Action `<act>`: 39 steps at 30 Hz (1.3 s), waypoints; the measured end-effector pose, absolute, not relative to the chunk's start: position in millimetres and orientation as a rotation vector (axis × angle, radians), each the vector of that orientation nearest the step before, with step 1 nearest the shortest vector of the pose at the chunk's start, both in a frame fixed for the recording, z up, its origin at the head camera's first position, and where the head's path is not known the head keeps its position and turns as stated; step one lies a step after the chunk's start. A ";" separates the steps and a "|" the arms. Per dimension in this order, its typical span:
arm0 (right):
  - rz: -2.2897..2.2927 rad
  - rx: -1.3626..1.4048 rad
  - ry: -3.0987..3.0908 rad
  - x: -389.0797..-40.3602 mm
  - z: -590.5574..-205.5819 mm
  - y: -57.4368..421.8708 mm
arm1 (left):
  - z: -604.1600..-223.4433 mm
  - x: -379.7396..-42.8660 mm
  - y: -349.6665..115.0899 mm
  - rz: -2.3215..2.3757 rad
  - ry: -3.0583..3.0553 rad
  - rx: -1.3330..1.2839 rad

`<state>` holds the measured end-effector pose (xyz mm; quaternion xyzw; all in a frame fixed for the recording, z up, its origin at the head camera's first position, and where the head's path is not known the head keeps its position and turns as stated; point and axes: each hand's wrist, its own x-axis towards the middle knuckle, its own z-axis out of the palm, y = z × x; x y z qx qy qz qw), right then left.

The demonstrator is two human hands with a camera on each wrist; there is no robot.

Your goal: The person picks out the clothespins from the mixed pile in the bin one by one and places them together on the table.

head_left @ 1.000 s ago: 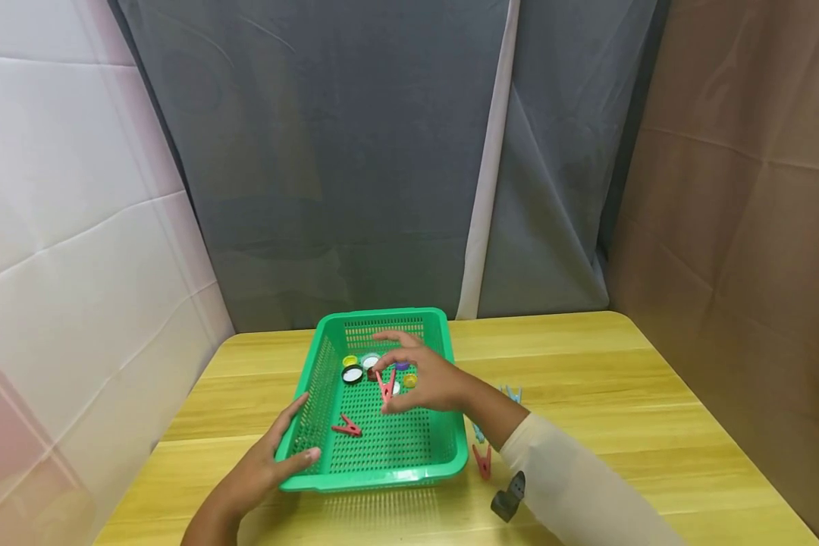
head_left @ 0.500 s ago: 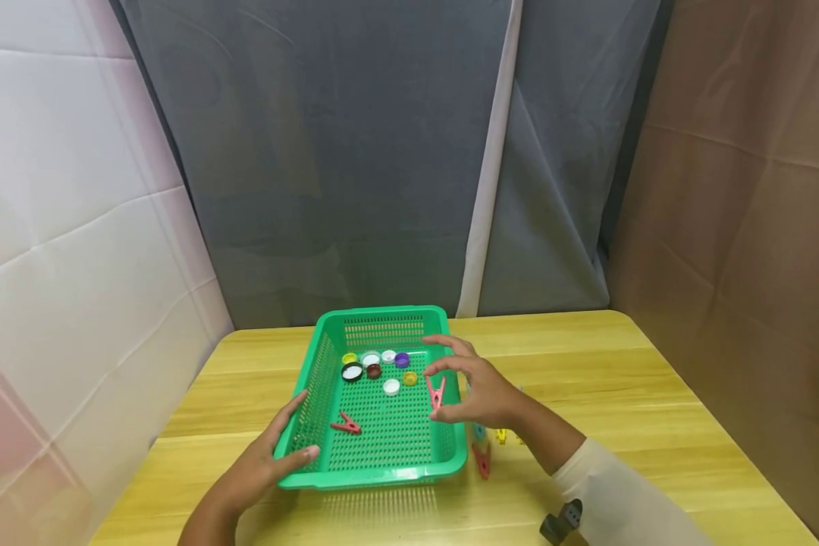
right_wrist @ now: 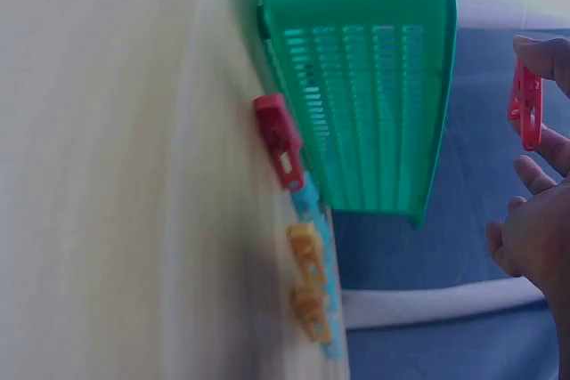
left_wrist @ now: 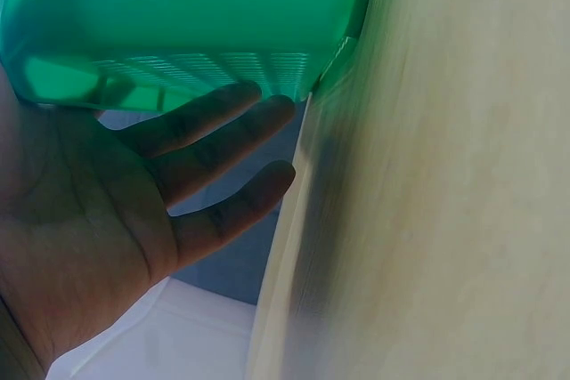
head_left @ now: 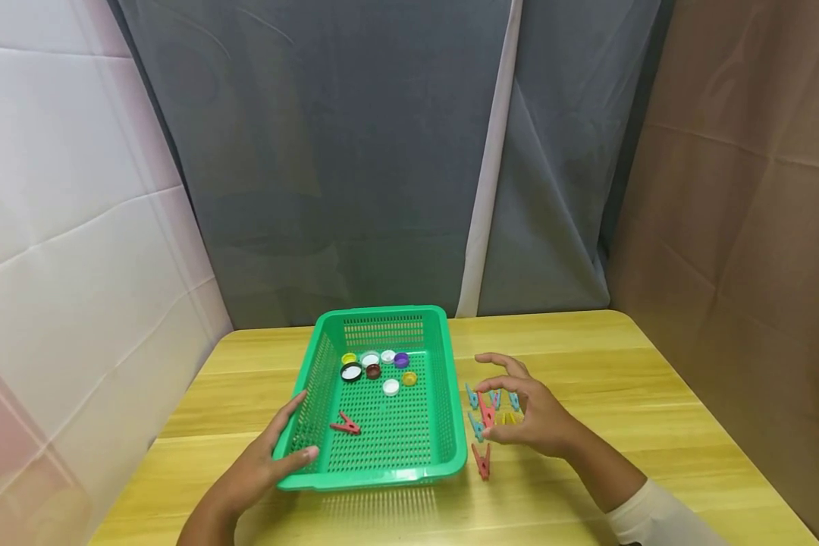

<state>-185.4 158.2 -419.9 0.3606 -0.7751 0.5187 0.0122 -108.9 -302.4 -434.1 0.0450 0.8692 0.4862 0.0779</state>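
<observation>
My left hand (head_left: 262, 455) holds the near left corner of a green plastic basket (head_left: 371, 479), its thumb over the rim. In the left wrist view, three fingers (left_wrist: 223, 135) stretch out beside the basket wall. My right hand (head_left: 535, 413) pinches a red clothespin (head_left: 487, 412) between thumb and fingertip, right of the basket. The right wrist view shows this red clothespin (right_wrist: 525, 106) raised off the table. Another red clothespin (head_left: 346, 425) lies inside the basket, and one more red clothespin (head_left: 481, 461) is on the table below my right hand.
Several bottle caps (head_left: 373, 371) lie in the far half of the basket. Blue clothespins (head_left: 476, 426) and yellow clothespins (right_wrist: 305, 255) are on the wooden table (head_left: 628, 425) around my right hand. A grey curtain (head_left: 355, 167) hangs behind the table.
My right hand has carried the red clothespin from above the basket's inside rightward past its rim, over the clothespins on the table. My left hand and the basket have stayed in place.
</observation>
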 end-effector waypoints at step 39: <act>1.298 1.010 -2.817 -177.7 -478.6 192.1 | -434.0 -108.3 -301.3 1.470 2.602 0.142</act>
